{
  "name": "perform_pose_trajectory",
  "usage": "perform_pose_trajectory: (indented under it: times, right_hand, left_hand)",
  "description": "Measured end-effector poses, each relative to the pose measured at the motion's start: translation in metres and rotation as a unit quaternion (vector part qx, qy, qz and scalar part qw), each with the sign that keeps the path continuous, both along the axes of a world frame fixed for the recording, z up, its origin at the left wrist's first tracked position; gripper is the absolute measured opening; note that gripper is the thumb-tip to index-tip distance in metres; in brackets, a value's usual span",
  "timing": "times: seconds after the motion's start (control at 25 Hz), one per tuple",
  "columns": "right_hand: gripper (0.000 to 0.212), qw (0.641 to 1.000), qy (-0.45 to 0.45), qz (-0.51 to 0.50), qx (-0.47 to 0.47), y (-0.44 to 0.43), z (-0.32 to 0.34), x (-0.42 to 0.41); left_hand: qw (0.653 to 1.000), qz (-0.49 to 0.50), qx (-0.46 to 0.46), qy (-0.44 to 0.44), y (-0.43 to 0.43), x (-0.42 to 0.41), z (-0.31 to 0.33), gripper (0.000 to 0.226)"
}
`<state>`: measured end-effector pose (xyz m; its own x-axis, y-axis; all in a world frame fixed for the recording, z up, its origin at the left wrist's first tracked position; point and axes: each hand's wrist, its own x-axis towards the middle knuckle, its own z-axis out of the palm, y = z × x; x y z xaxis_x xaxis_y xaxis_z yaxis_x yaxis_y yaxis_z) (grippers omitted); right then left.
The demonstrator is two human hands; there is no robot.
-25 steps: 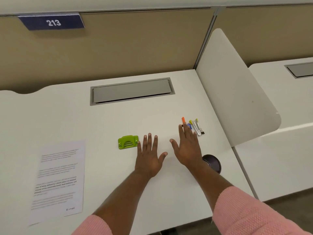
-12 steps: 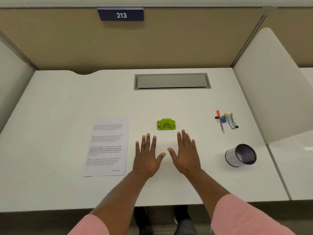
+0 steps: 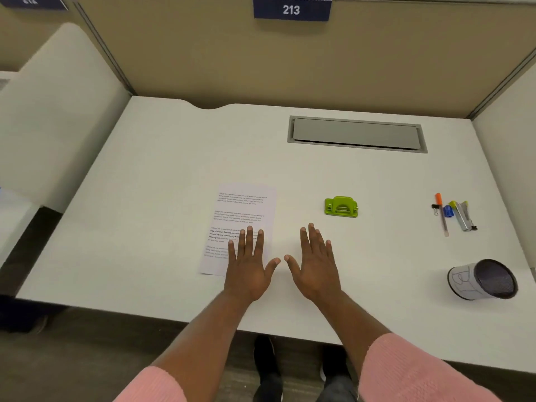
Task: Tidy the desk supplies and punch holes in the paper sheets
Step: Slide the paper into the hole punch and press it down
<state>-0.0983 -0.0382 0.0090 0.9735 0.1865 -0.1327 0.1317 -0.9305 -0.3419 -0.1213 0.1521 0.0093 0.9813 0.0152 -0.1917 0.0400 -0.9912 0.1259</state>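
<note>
A printed paper sheet (image 3: 245, 210) lies on the white desk (image 3: 162, 169). My left hand (image 3: 249, 268) is flat, fingers spread, over the sheet's lower right corner. My right hand (image 3: 314, 265) is flat and spread on the bare desk beside it, holding nothing. A green hole punch (image 3: 341, 207) sits just beyond my right hand. Far right lie an orange-capped pen (image 3: 441, 213), a black binder clip (image 3: 435, 209), a small blue item (image 3: 448, 211) and a yellow-and-silver stapler (image 3: 463, 216). A mesh pen cup (image 3: 483, 279) lies tipped on its side at the front right.
A grey cable hatch (image 3: 356, 134) is set into the desk's back. Tan partition walls with a "213" sign (image 3: 291, 9) close the back. White side dividers (image 3: 55, 111) stand at left and right. My shoes (image 3: 265, 369) show under the front edge.
The camera view has swung left, so the desk items shifted right in view. My left hand now covers the paper's corner; both hands remain flat and spread.
</note>
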Motion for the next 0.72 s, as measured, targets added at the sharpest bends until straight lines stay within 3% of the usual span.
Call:
perform_pose_trajectory:
  times: [0.48,0.72]
  right_hand:
    - [0.077,0.992,0.047,0.101,-0.053,0.076,-0.023,0.015]
    - [0.075,0.98,0.094,0.146,-0.097,0.082,-0.036,0.015]
  left_hand:
    - [0.982,0.173,-0.033,0.064,0.089,0.006,-0.02,0.089]
    - [0.965,0.245,-0.075,0.047,0.091,0.025,-0.013,0.09]
